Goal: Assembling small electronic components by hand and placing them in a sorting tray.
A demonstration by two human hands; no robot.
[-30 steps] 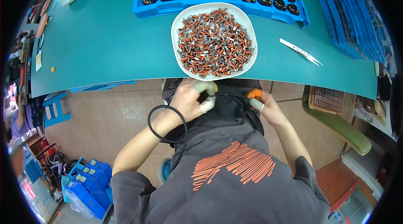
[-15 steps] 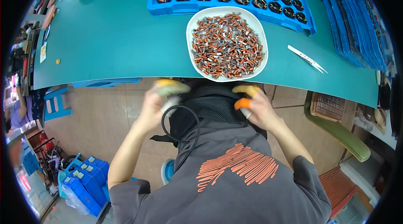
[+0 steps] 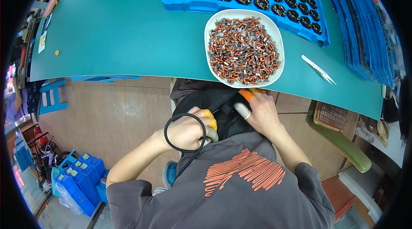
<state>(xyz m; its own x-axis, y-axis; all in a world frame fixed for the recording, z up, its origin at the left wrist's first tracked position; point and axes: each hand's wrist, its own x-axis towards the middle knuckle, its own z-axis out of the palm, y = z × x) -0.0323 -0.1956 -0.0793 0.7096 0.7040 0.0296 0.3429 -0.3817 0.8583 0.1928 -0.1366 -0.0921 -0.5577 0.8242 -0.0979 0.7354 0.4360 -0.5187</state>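
A black mesh bag [image 3: 227, 128] lies on my lap below the table edge. My left hand [image 3: 189, 131] is closed at its near left side by the shirt hem, fingers curled in yellow and pale finger cots; what they grip is hidden. A black cord loop [image 3: 205, 132] passes in front of that wrist. My right hand [image 3: 262, 111] lies over the bag's right side, thumb and orange-cotted finger apart, other fingertips partly hidden. Just beyond, a white bowl [image 3: 280, 63] full of small orange, grey and silver pieces stands at the table edge.
A blue tray [image 3: 189, 5] holds rows of round black parts with wires. White tweezers [image 3: 317, 69] lie to the right, near stacked blue trays [image 3: 358, 31]. A green-padded bench [image 3: 339, 141] stands at right; blue boxes [image 3: 81, 184] stand on the floor at left.
My left hand has come down and right from near the table edge onto the bag by the shirt. My right hand has shifted slightly. The view has turned, so the table things sit further right.
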